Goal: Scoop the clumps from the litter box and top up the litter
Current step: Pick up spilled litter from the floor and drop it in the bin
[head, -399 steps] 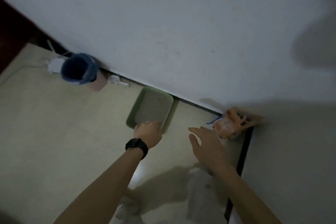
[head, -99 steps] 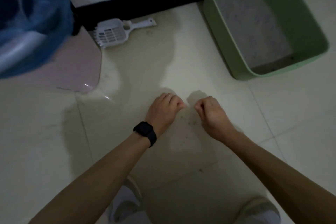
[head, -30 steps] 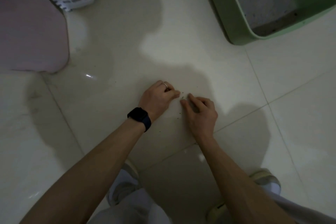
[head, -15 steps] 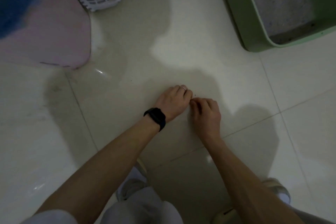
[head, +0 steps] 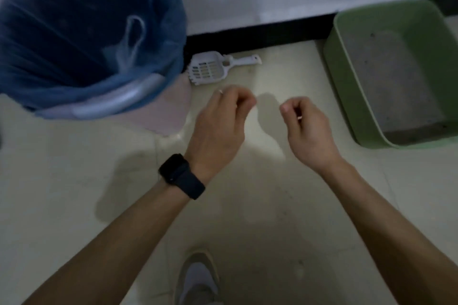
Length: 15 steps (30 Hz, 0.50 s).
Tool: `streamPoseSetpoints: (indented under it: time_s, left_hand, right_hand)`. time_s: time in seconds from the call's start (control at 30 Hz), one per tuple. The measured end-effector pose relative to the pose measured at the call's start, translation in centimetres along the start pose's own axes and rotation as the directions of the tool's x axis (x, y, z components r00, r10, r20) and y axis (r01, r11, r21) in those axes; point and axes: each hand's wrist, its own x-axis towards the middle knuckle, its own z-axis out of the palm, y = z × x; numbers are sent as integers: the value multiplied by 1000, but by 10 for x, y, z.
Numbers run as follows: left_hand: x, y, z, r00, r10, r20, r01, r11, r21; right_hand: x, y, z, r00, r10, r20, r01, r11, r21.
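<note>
The green litter box (head: 343, 82) stands at the right against the wall, with grey litter (head: 386, 77) in a thin layer inside. A white slotted scoop (head: 213, 70) lies on the floor by the black skirting, between the bin and the box. My left hand (head: 220, 119), with a black watch on its wrist, hovers just below the scoop, fingers curled together. My right hand (head: 306, 126) hovers beside it to the left of the box, fingertips pinched. Anything held in either hand is too small to see.
A pink bin lined with a blue bag (head: 86, 32) stands at the upper left, close to the scoop. Pale floor tiles (head: 247, 205) spread below my hands. My shoe (head: 198, 280) shows at the bottom edge. A white wall runs along the top.
Both hands have lifted off the floor tile and moved apart, fingers still curled. The view has tilted up, so the bin and the whole scoop now show.
</note>
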Motion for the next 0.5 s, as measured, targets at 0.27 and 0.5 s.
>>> streamPoseSetpoints:
  time_s: [0.27,0.5]
  left_hand:
    - [104,-15,-171,986,-57,-154,108,930,351]
    - [104,-83,-210,896,-401,189,185,726,662]
  right_hand:
    - [107,-215,11,891,-421,169,417,907,61]
    - [147,-252,59,720,-313,620,583,756,-296]
